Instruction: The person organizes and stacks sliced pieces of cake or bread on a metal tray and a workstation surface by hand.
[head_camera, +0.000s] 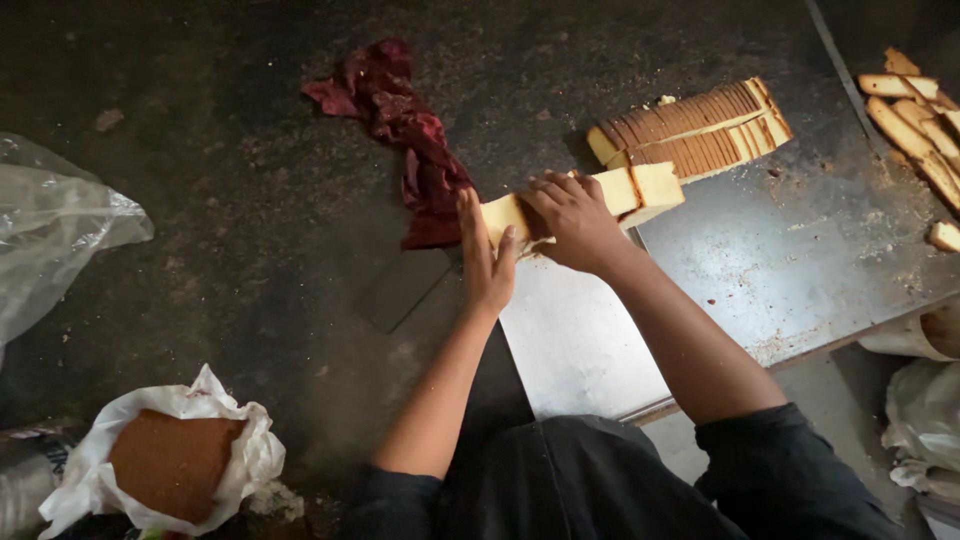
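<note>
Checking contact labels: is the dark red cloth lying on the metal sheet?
No, the dark red cloth lies on the dark surface left of the metal sheet, beside the left hand.

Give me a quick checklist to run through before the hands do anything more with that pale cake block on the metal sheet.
1. Right hand grips the cake block: ok, laid over its top.
2. Left hand steadies the block's near end: ok, palm flat against it.
3. Block rests on the metal sheet: ok.
4. Sliced loaves apart from the block: cannot tell, they lie very close.
5. Red cloth clear of the block: not ok, it lies right beside the left hand.
6. Knife or blade in view: cannot tell, none shows.
</note>
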